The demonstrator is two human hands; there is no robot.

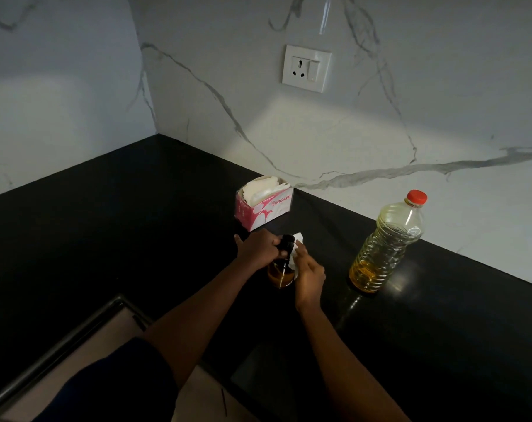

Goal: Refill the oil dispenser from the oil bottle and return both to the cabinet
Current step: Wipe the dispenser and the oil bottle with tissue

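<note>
Both arms reached forward, forearms bare, converging. Left hand gripped top of oil dispenser, fingers curled. Right hand held tissue against it.

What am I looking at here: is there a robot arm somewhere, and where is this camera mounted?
There is no machine. These are a person's two bare hands, seen by one wide-angle camera worn on the head, looking forward and down. The left hand grips the black top of the amber oil dispenser, which stands on the black counter. The right hand holds a white tissue against the dispenser's neck. To the right stands the oil bottle, upright, with its red cap on and oil only in its lower part. Behind the hands sits a pink tissue box, close to the marble wall, which carries a socket.
</note>
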